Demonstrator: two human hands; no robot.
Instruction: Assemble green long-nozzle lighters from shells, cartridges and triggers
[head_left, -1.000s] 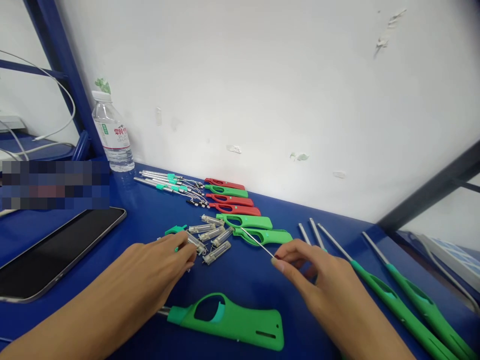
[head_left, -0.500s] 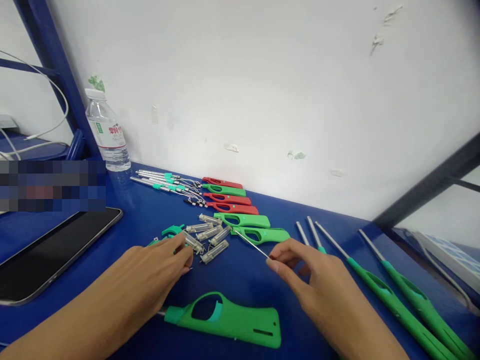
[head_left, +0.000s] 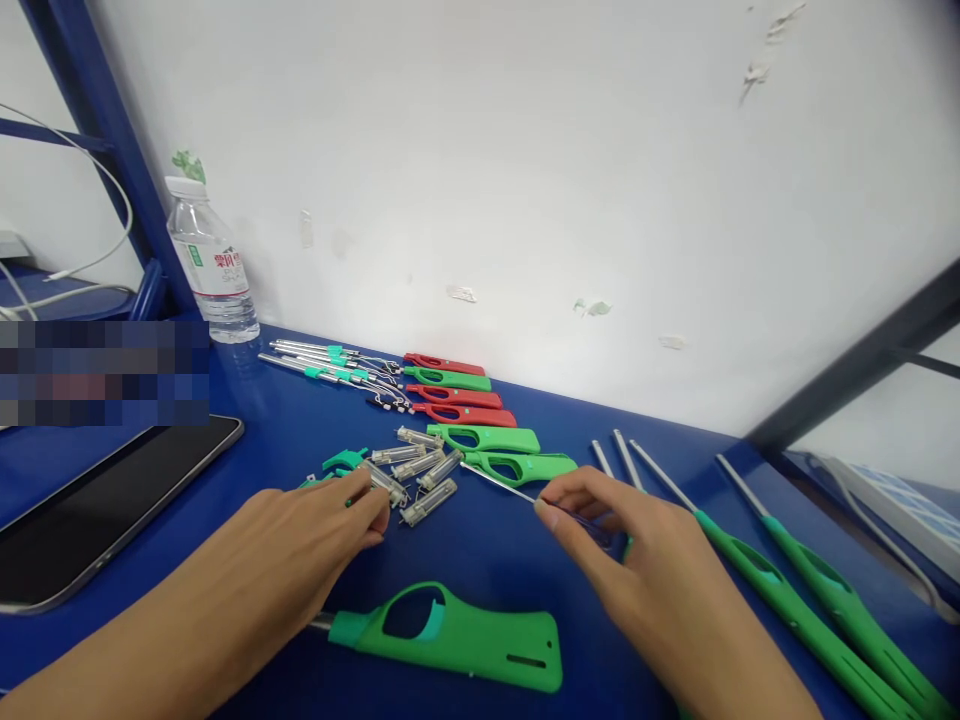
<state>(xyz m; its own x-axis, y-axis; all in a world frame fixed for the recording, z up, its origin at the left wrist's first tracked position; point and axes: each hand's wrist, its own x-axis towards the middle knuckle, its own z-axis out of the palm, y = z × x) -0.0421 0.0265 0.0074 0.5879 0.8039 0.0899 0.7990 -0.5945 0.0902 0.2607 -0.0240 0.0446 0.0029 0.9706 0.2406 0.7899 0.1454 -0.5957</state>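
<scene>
My right hand (head_left: 600,515) pinches a thin metal rod (head_left: 499,482) between thumb and forefinger; its tip points left toward the clear cartridges (head_left: 429,502). Fingers curled, my left hand (head_left: 337,520) is at the left edge of those cartridges, beside small teal parts (head_left: 346,460); whatever its fingertips grip is hidden. A green lighter (head_left: 465,640) lies on its side in front of both hands, its metal tube partly under my left wrist. Behind the cartridges, red and light green handle shells (head_left: 487,438) lie in a row.
Metal tubes with wires (head_left: 322,365) lie at the back left, near a water bottle (head_left: 214,270). A black phone (head_left: 112,500) rests at the left. More green lighters (head_left: 817,590) lie at the right. The white wall (head_left: 525,200) stands behind the blue table (head_left: 630,405).
The rod in my right hand has tilted flatter, its held end slightly raised. My left hand has barely shifted, with its fingers still curled.
</scene>
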